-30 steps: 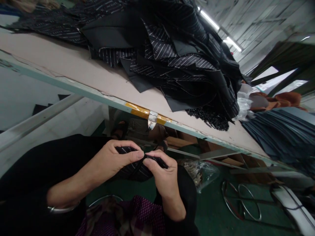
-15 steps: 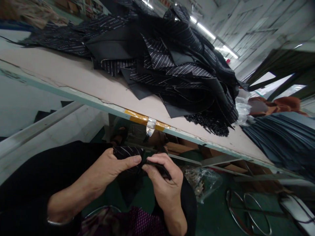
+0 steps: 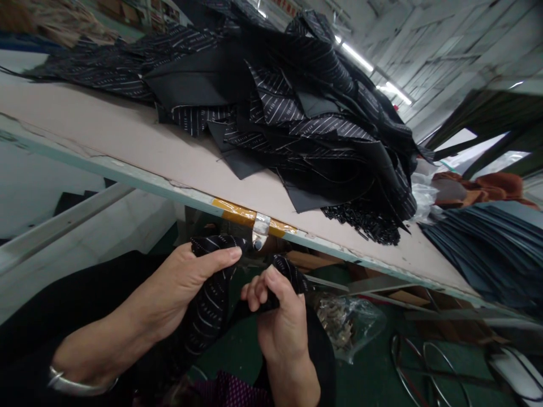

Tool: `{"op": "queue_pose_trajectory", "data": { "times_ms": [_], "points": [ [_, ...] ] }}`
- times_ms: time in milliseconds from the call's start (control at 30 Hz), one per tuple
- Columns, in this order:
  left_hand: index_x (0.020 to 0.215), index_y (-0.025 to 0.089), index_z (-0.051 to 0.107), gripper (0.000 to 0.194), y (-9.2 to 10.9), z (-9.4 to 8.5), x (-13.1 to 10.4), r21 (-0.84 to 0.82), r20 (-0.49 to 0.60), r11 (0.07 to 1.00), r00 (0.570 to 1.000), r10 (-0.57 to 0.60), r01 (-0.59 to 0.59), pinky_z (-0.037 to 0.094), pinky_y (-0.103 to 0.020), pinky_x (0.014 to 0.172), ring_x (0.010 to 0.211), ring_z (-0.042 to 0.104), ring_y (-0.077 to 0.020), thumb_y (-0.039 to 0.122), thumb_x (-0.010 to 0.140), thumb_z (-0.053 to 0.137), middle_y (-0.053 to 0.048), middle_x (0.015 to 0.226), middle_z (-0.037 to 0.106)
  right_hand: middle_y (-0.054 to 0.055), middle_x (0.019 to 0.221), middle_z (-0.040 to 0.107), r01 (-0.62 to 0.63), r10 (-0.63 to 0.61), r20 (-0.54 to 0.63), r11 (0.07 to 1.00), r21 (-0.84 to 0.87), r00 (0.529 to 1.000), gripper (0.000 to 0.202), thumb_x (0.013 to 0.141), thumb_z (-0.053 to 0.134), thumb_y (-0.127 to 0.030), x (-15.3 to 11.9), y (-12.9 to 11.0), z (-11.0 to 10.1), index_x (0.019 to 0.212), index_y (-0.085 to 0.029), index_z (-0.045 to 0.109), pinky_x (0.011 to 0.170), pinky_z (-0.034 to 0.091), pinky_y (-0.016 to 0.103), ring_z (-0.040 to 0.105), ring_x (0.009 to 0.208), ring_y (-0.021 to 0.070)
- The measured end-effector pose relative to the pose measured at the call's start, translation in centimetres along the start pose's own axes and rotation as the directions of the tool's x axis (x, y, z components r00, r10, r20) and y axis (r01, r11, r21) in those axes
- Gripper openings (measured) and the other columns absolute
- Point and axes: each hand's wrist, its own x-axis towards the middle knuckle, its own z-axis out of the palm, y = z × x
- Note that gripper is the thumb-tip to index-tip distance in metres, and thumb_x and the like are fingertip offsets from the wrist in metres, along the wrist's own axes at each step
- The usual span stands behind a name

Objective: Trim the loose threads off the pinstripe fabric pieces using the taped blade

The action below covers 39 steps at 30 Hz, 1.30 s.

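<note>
My left hand (image 3: 182, 285) pinches a piece of black fabric with white dashed stripes and small lettering (image 3: 208, 314) between its thumb and fingers. The fabric hangs down below that hand towards my lap. My right hand (image 3: 283, 316) is curled with its palm side turned up, and a striped part of black fabric (image 3: 291, 271) bunches around its fingers and thumb. Whether both parts belong to one piece is hard to see. Just above the hands, a shiny metal clip (image 3: 260, 230) sits at the table edge, close to my left fingertips.
On the pale table (image 3: 139, 152) lies a large pile of black and striped fabric pieces (image 3: 271, 113). Yellow tape (image 3: 233, 213) wraps the table edge. Dark blue folded cloth (image 3: 487, 243) is stacked at right. Below are a clear plastic bag (image 3: 350, 328) and a metal-ring frame (image 3: 424, 367).
My hands have moved apart, and the left has risen slightly towards the clip. My right hand has turned palm up, with striped fabric now around it. More fabric hangs below my left hand.
</note>
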Motion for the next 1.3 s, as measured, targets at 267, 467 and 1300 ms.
{"op": "queue_pose_trajectory", "data": {
  "times_ms": [267,467,1300],
  "points": [
    [0.062,0.013,0.075,0.029,0.4,-0.2,0.8,0.129,0.018,0.99,0.998,0.059,-0.061,0.054,-0.023,0.058,0.058,0.068,-0.0175,0.039,0.074,0.081,-0.007,0.063,0.076,-0.006,0.039,0.044,-0.193,0.202,-0.12,0.978,0.081,0.972,0.035,0.065,0.076,-0.035,0.9,-0.4,0.5,0.042,-0.02,0.055,0.057,0.05,0.03,0.042,0.039,0.01],
    [0.064,0.015,0.075,0.029,0.5,-0.4,1.3,0.211,0.01,0.975,0.998,0.065,-0.066,0.057,-0.027,0.065,0.063,0.07,-0.02,0.041,0.075,0.079,-0.006,0.068,0.076,-0.005,0.04,0.046,-0.203,0.215,-0.146,0.975,0.092,0.966,0.034,0.063,0.078,-0.035,1.7,-0.6,0.6,0.041,-0.02,0.056,0.057,0.05,0.03,0.043,0.04,0.0102],
    [0.063,0.012,0.079,0.026,0.6,0.1,1.9,0.115,0.136,0.99,0.988,0.069,-0.085,0.058,-0.022,0.06,0.058,0.071,-0.0186,0.033,0.077,0.077,-0.011,0.063,0.078,-0.003,0.039,0.047,-0.263,0.271,-0.11,0.961,0.08,0.956,0.034,0.063,0.075,-0.038,2.0,-0.6,0.5,0.039,-0.02,0.059,0.06,0.051,0.031,0.047,0.043,0.0126]
  ]
}}
